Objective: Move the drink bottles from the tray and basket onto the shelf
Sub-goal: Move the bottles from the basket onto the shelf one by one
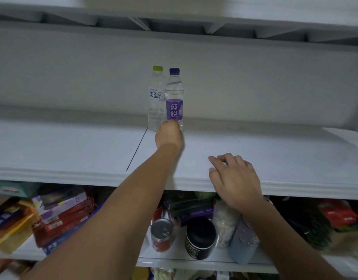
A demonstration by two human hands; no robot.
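Observation:
Two clear water bottles stand upright side by side at the back of the white shelf [73, 150]. One has a green cap [157, 98], the other a purple cap and purple label [174, 93]. My left hand [169, 136] reaches in from the lower left and holds the purple bottle at its base, hiding the bottom of it. My right hand [234, 178] rests on the shelf's front edge, fingers loosely bent and holding nothing. No tray or basket is in view.
The shelf board below holds a red can [161, 235], a black jar [200, 238], a clear jar [224, 223], boxed snacks [63, 215] at left and packets at right. Another shelf board runs overhead.

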